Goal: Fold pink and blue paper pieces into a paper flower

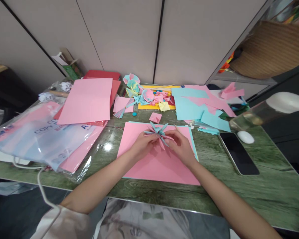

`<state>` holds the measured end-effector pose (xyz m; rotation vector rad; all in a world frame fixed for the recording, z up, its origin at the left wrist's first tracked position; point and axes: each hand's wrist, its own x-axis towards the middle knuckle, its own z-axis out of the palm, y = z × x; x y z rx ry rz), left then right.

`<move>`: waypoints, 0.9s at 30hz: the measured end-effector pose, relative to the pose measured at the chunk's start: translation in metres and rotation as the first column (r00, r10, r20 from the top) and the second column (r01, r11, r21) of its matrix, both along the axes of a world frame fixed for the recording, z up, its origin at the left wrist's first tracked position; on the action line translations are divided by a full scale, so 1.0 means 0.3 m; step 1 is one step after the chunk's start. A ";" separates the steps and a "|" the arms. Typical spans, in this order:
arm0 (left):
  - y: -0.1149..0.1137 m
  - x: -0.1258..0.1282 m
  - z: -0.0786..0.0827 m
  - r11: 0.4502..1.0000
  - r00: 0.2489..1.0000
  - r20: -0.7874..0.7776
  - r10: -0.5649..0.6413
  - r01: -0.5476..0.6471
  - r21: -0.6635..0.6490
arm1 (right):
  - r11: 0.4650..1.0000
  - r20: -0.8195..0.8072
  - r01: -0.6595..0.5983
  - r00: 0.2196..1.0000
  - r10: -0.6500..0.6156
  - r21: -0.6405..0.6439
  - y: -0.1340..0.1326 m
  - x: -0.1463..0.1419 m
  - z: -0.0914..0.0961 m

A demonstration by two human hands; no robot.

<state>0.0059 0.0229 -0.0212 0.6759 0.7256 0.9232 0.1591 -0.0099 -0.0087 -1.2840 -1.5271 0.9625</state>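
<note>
A folded paper flower (158, 130) with narrow blue and pink petals is held between both hands. My left hand (146, 143) pinches it from the left, fingers closed on its lower petals. From the right, my right hand (179, 143) grips a petal between thumb and forefinger. Beneath them lies a stack of pink paper sheets (149, 169), with a blue sheet showing at its edges. Just beyond the flower sits a small folded pink paper square (155, 118). The fingertips partly hide the flower's underside.
Folded paper pieces (139, 94) and a yellow tray (144, 106) of small beads stand at the back. Pink sheets (87, 99) and a plastic copy-paper bag (47, 132) lie left. Blue paper scraps (189, 108), a phone (239, 153), a white oval object (245, 137) and a clear bottle (251, 114) are right.
</note>
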 end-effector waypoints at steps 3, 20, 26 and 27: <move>-0.006 -0.002 0.008 1.000 1.000 0.017 -0.010 0.010 -0.005 | 0.996 -0.094 0.077 0.992 -0.081 -0.053 0.011 0.003 -0.009; 0.011 -0.065 0.095 0.834 0.860 -0.475 -0.185 0.392 0.387 | 0.972 0.156 -0.225 0.960 0.233 -0.072 0.022 0.068 0.063; -0.030 -0.037 0.091 0.852 0.833 -0.537 -0.130 0.371 0.369 | 0.994 0.251 -0.109 0.962 0.105 0.001 -0.004 0.041 0.055; -0.033 -0.036 0.095 0.852 0.840 -0.531 -0.113 0.357 0.384 | 0.996 0.243 -0.087 0.967 0.083 0.006 -0.007 0.038 0.053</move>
